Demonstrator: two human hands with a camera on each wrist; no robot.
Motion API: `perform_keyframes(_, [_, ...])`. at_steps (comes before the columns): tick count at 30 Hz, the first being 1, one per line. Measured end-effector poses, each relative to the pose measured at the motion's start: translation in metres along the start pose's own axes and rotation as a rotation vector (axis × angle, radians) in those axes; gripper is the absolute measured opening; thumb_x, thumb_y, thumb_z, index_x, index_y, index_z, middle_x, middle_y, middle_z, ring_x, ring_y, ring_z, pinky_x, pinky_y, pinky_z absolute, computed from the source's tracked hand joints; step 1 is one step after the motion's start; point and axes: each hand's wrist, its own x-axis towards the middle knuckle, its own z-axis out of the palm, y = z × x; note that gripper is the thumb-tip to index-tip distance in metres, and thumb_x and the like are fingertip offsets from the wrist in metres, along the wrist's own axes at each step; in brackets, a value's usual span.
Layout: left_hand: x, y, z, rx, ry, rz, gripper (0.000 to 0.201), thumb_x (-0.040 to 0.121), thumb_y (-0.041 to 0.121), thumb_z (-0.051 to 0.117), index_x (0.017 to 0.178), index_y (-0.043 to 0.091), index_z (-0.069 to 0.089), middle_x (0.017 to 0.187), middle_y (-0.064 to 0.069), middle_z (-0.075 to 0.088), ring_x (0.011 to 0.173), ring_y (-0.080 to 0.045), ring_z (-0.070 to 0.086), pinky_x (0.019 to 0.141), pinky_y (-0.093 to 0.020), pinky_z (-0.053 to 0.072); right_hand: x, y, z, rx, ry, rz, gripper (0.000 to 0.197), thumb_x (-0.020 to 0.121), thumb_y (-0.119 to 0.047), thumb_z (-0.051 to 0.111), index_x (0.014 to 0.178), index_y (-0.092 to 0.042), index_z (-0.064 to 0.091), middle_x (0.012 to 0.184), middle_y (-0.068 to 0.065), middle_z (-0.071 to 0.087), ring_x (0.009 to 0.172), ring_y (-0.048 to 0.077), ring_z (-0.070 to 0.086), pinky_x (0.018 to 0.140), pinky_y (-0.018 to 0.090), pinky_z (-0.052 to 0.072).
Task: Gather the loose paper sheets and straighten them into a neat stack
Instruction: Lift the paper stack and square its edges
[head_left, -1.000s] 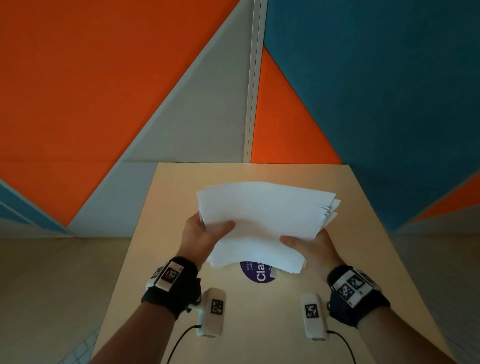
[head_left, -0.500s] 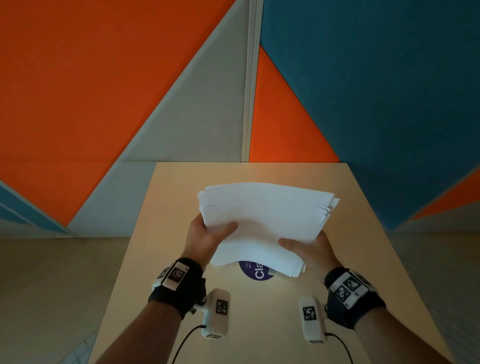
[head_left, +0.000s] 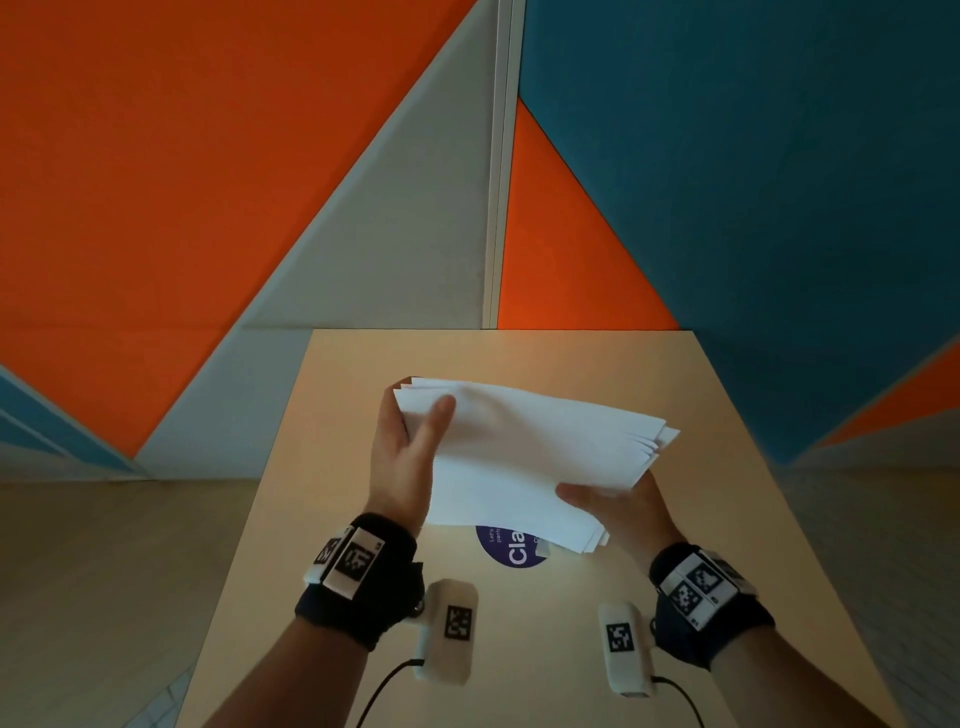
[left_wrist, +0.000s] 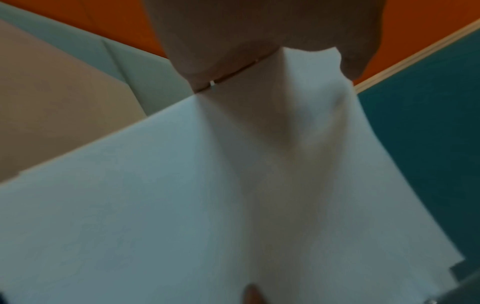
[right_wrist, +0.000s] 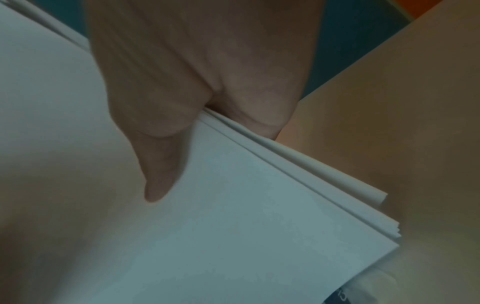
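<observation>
Squaring step: left hand (head_left: 410, 457) and right hand (head_left: 621, 506), thumbs over and fingers under, pinch the paper sheets (head_left: 524, 457) above the table (head_left: 727, 519) w/ right-side edges fanned; next, probably tap edges flush.

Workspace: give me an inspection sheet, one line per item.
Surface: light wooden table, bare at its left side.
Job's things: paper sheets held above the table, edges fanned at the right, not yet squared.
Clutter: round purple sticker partly hidden under the sheets.
Grippers: left hand grips the sheets' left edge, thumb on top; right hand pinches their near right corner.
Cables: black cables run from two white wrist cameras.
Surroundings: orange, grey and blue wall panels.
</observation>
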Motion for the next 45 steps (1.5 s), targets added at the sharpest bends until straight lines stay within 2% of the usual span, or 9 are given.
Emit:
perform_keyframes(3, [0.005,0.009,0.004,0.001,0.085,-0.008,0.047,0.076,0.059,0.053,0.099,0.017,0.059,0.096,0.005,0.06,0.098,-0.019,0.055,0.093,-0.038,0.041,-0.003,-0.001,0.0,-0.034,-0.024,-0.029,0.035,0.071,0.004,0.081,0.091,-0.022,0.07,0.086,-0.007,0.078,0.082,0.005,0.074,0.067,0.017,0.056])
perform_keyframes(7, [0.009,0.012,0.01,0.001,0.114,-0.038,0.024,0.083,0.044,0.056,0.087,0.02,0.059,0.078,0.014,0.062,0.082,-0.014,0.054,0.082,-0.031,0.04,-0.003,0.0,-0.001,-0.055,-0.021,-0.033,0.033,0.069,0.001,0.084,0.092,-0.02,0.072,0.09,-0.004,0.078,0.085,0.007,0.074,0.07,0.018,0.055])
perform_keyframes(13, [0.009,0.015,0.009,-0.001,0.11,0.004,0.029,0.085,0.039,0.05,0.098,0.015,0.059,0.091,-0.004,0.061,0.094,-0.021,0.054,0.093,-0.038,0.039,0.0,0.002,-0.002,-0.056,-0.023,-0.024,0.033,0.069,0.0,0.084,0.095,-0.017,0.073,0.091,-0.002,0.079,0.084,0.009,0.075,0.065,0.016,0.056])
perform_keyframes(17, [0.01,0.02,0.014,0.021,0.124,0.02,0.021,0.088,0.033,0.048,0.097,0.018,0.059,0.091,-0.002,0.059,0.092,-0.017,0.054,0.091,-0.035,0.038,0.003,0.002,0.0,-0.04,0.008,-0.013,0.028,0.07,0.001,0.083,0.092,-0.014,0.074,0.091,0.004,0.079,0.086,0.018,0.075,0.072,0.026,0.058])
perform_keyframes(21, [0.016,0.027,0.013,0.026,0.121,0.076,0.018,0.09,0.033,0.047,0.094,0.022,0.06,0.091,-0.005,0.06,0.092,-0.023,0.055,0.09,-0.04,0.04,0.006,-0.007,0.0,-0.009,0.004,-0.045,0.029,0.07,0.003,0.082,0.089,-0.018,0.074,0.089,0.001,0.079,0.083,0.013,0.075,0.075,0.028,0.058])
perform_keyframes(28, [0.015,0.013,0.013,0.086,0.146,0.036,0.025,0.088,0.034,0.049,0.099,0.014,0.059,0.093,0.01,0.059,0.092,-0.005,0.053,0.086,-0.025,0.037,0.01,0.006,0.005,-0.095,-0.016,0.01,0.032,0.066,-0.003,0.087,0.09,-0.019,0.072,0.088,-0.002,0.078,0.082,0.007,0.075,0.07,0.021,0.055])
perform_keyframes(33, [0.018,0.018,0.012,0.093,0.17,0.074,0.021,0.095,0.029,0.049,0.1,0.011,0.059,0.092,0.013,0.059,0.088,0.003,0.054,0.086,-0.022,0.038,0.013,0.005,0.007,-0.078,0.006,0.009,0.027,0.07,-0.003,0.083,0.091,-0.017,0.073,0.09,0.002,0.079,0.086,0.017,0.075,0.076,0.031,0.058])
perform_keyframes(40, [0.021,0.01,0.004,0.114,0.172,0.03,0.024,0.08,0.051,0.056,0.087,0.029,0.059,0.086,0.003,0.062,0.083,-0.014,0.056,0.083,-0.035,0.043,0.01,0.004,0.006,-0.098,-0.07,-0.026,0.045,0.065,0.002,0.086,0.099,-0.023,0.069,0.089,-0.01,0.077,0.084,-0.002,0.072,0.066,0.009,0.053])
perform_keyframes(45, [0.025,0.01,0.006,0.136,0.184,0.018,0.01,0.086,0.041,0.062,0.084,0.032,0.059,0.082,0.011,0.06,0.076,-0.004,0.055,0.073,-0.025,0.043,0.013,0.013,0.007,-0.136,-0.062,0.026,0.043,0.063,-0.006,0.09,0.093,-0.029,0.069,0.09,-0.009,0.077,0.084,0.001,0.073,0.066,0.019,0.056])
